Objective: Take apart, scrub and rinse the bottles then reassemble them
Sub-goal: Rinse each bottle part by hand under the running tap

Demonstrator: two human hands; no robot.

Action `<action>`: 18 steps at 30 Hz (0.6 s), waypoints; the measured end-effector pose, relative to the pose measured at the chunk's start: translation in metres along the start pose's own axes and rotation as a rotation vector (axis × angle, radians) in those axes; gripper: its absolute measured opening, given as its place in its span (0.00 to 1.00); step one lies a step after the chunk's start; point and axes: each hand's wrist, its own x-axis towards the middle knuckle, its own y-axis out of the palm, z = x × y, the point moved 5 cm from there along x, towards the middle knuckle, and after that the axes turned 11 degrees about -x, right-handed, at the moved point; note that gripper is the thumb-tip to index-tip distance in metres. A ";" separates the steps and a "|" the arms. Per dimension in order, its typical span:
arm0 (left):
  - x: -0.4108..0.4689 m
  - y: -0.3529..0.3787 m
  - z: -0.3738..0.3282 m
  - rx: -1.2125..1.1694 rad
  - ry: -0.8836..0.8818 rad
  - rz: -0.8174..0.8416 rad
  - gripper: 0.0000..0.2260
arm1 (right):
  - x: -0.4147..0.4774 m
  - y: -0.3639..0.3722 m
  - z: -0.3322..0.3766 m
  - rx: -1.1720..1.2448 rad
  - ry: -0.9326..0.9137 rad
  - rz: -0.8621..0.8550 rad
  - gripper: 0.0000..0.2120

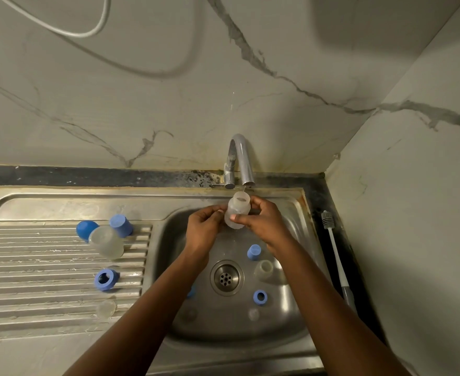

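Three bottles (240, 203) (106, 241) (263, 270); two blue rings (114, 278) (256, 299)

The space under the tap (242, 161) is filled by the held bottle (237, 213), which is gripped by the left hand (203, 226) and the right hand (264, 225). The right of the sink (231, 332) floor is cluttered by a small cap (254, 251), a lying bottle (263, 269), a ring (260, 297) and a teat (253, 314). Open room is left along the near wall. The far end of the draining board (33, 267) is blocked by a round cap (87, 230), a tall cap (121, 226) and a clear bottle (106, 245). Bare ribs are left at its left side. The right counter strip is taken by a brush (334, 256).
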 end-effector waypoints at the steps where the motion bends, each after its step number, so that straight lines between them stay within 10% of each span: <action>1: 0.000 0.001 -0.001 0.006 0.007 0.001 0.10 | 0.001 -0.001 -0.001 -0.037 0.000 -0.023 0.31; 18: 0.004 -0.006 -0.003 0.007 0.010 -0.086 0.07 | -0.004 -0.008 0.013 -0.270 -0.112 -0.157 0.25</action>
